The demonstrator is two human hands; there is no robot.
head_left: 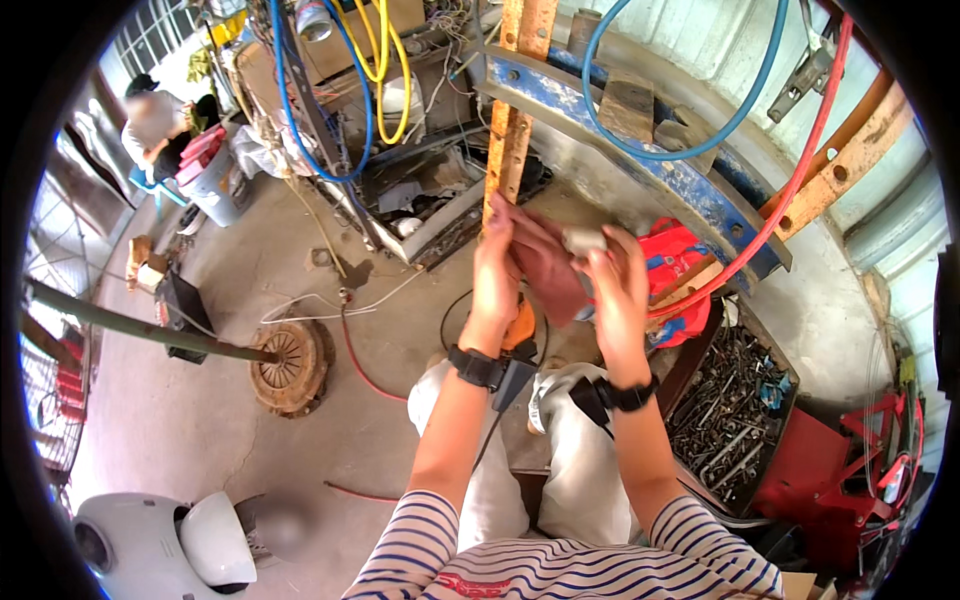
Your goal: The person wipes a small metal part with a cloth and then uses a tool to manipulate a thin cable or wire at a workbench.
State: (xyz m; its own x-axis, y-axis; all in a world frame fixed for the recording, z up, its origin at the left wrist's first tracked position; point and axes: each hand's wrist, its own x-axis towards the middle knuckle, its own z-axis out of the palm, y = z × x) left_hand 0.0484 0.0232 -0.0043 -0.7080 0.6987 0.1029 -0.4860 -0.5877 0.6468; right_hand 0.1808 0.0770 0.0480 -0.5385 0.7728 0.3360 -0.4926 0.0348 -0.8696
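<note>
A reddish-brown cloth (548,262) hangs from my left hand (494,270), whose fingers are closed on its upper edge. My right hand (622,290) is closed around a small pale cylindrical piece (583,240), held up beside the cloth. Blur hides what kind of piece it is. The two hands are raised in front of me, a short way apart, with the cloth between them. Below the cloth, an orange object (520,325) with black parts shows partly between my wrists.
At right stands a tray of loose bolts (725,410) beside a red metal frame (815,480). A blue steel beam press (640,130) with orange posts rises ahead, hoses hanging from it. A round clutch-like disc (290,365) lies left. Another person (155,130) sits far left.
</note>
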